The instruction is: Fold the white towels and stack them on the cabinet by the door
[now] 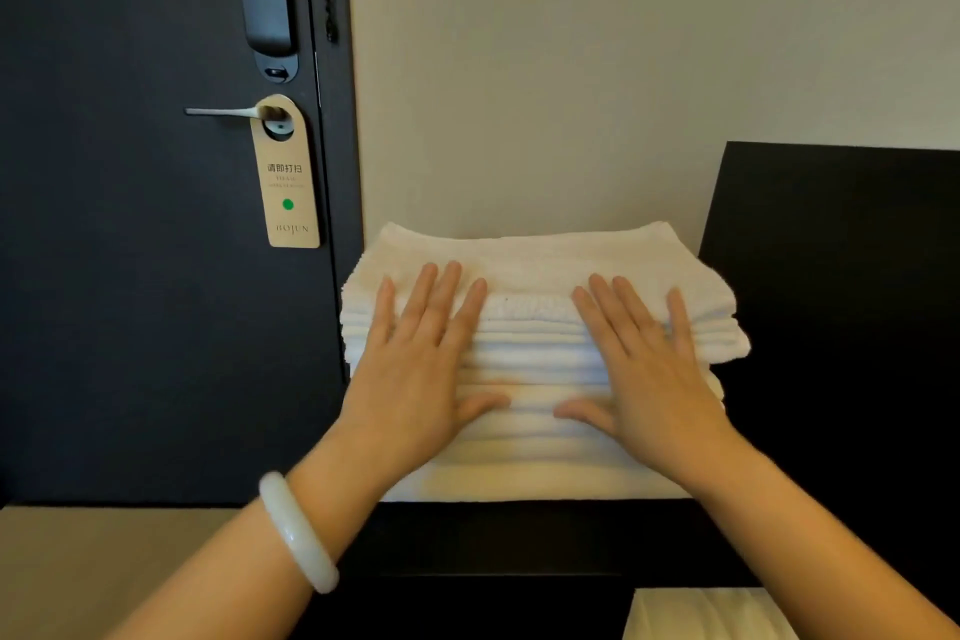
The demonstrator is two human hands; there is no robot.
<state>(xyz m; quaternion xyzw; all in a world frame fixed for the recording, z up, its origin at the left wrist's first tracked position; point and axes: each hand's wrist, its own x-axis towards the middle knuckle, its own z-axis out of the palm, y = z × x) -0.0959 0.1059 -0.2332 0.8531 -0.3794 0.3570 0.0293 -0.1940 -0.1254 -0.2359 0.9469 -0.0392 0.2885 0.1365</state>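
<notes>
Under both palms, a stack of white towels [530,348] sits folded on the black cabinet [519,530], its far edge against the pale wall [571,68]. The left hand [421,369] lies flat on the left half of the stack. Its fingers are straight and a little spread, the fingertips reach the top towel, and the thumb stretches inward across the front folds. The right hand [644,369] mirrors it on the right half, flat with fingers straight and slightly apart, its thumb pointing toward the left thumb. The two thumbs are near each other but apart, with a strip of folded edges showing between them. Neither hand curls round or pinches anything; both press on the cloth. A pale bangle [298,533] circles the left wrist, nearer the camera than that hand. Just left of the left hand's little finger, the stack's side edge comes close to the dark door [130,276]. Up and to the left of that hand, a metal lever handle [223,112] carries a tan hanger tag [288,182] with a green dot, and a dark lock unit [267,16] sits above it. Right of the right hand, a black panel [831,276] rises beside the stack. Below the right forearm lies something white [701,613]; I cannot tell whether it is another towel.
</notes>
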